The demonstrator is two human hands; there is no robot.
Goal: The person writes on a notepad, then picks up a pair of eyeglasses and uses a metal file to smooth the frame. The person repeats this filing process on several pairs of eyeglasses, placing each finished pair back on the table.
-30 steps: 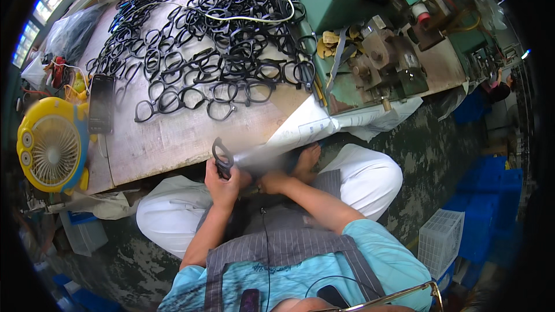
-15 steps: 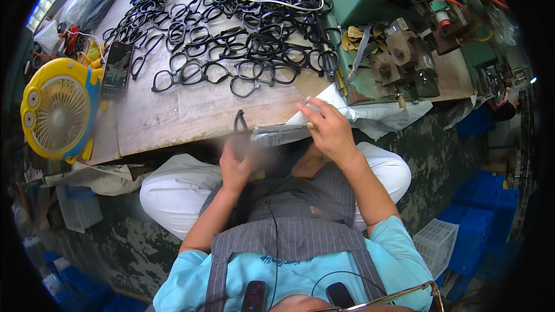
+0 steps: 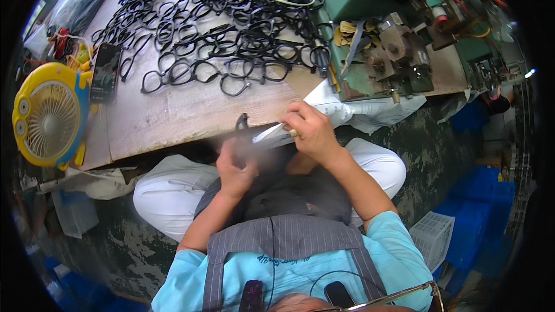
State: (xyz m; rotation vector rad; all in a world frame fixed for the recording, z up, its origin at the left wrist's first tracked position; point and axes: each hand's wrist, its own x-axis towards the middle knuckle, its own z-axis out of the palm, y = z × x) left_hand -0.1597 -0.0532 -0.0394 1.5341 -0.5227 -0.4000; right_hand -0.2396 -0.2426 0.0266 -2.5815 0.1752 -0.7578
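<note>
My left hand [image 3: 235,169] is closed over my lap, just off the table's front edge. Its fingers grip a dark eyeglass frame [image 3: 241,122], of which one end sticks up; a blurred patch hides the rest. My right hand [image 3: 311,132] pinches a white plastic sheet [image 3: 328,99] that hangs at the table edge. A pointed fold of that sheet reaches from my right fingers to beside the eyeglass frame. Whether fold and frame touch, I cannot tell. Beyond both hands a big heap of black eyeglass frames [image 3: 254,37] covers the far part of the table [image 3: 173,118].
On the left stand a yellow fan [image 3: 51,117] and a phone [image 3: 106,73]. At the right is a green machine [image 3: 370,0] with metal clamps [image 3: 399,46] and orange hoses. A white crate [image 3: 432,236] and blue bins [image 3: 477,211] stand on the floor at lower right.
My right hand has moved left, toward my left hand, drawing a fold of the white sheet along. My left hand keeps its grip on the eyeglass frame. The whole view has shifted slightly.
</note>
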